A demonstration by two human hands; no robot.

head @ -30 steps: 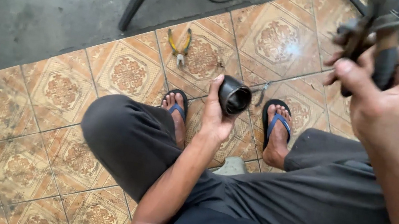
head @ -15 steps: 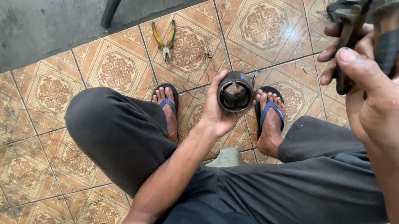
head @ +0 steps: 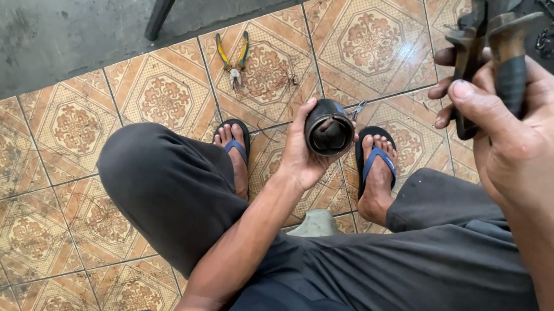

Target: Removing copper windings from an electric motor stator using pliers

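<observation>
One tube (head: 329, 128), pinched in your left hand (head: 302, 153). One dark tool (head: 497, 53), perhaps two-handled, gripped in your right hand (head: 511, 131). One pliers (head: 232, 62) beyond your left hand.

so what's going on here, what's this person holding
A person sits low over a patterned tile floor. Their left hand holds a short dark metal tube, open end up toward the camera. Their right hand grips a dark-handled tool. Yellow-handled pliers lie on the tiles ahead of their sandalled feet.
</observation>
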